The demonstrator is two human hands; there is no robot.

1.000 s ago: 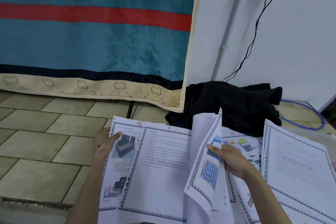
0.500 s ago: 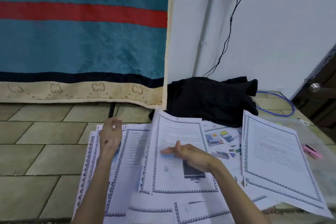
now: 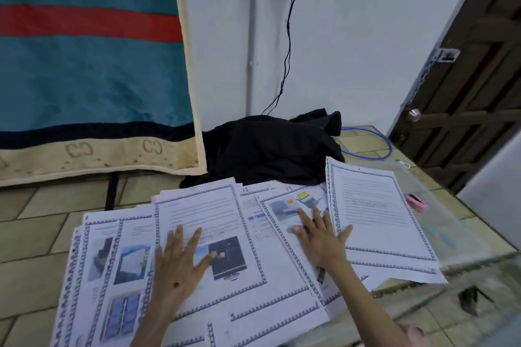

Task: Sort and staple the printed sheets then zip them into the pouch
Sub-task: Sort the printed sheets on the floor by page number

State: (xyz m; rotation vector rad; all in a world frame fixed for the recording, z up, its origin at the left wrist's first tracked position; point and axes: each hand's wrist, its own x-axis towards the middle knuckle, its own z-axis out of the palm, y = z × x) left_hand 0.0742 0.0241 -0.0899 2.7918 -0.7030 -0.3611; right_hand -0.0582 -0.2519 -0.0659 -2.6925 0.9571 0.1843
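Printed sheets (image 3: pixel 197 304) with dark patterned borders lie fanned out on the tiled floor. My left hand (image 3: pixel 180 265) rests flat, fingers spread, on a sheet with text and a dark picture. My right hand (image 3: pixel 318 234) lies flat with spread fingers on the sheet marked 14 (image 3: pixel 287 205). A separate text sheet (image 3: pixel 375 214) lies to the right, partly over a clear plastic pouch (image 3: pixel 439 222). A pink stapler (image 3: pixel 417 201) lies under or in the pouch beside that sheet.
A black cloth (image 3: pixel 270 146) is heaped against the white wall behind the papers. A blue cable (image 3: pixel 377 149) loops on the floor. A teal and red blanket (image 3: pixel 84 65) hangs at the left. A dark wooden door (image 3: pixel 473 79) stands at the right.
My right hand has let go of the lifted sheet, which now lies flat. Both hands have moved onto the spread papers, palms down. The camera has swung right.
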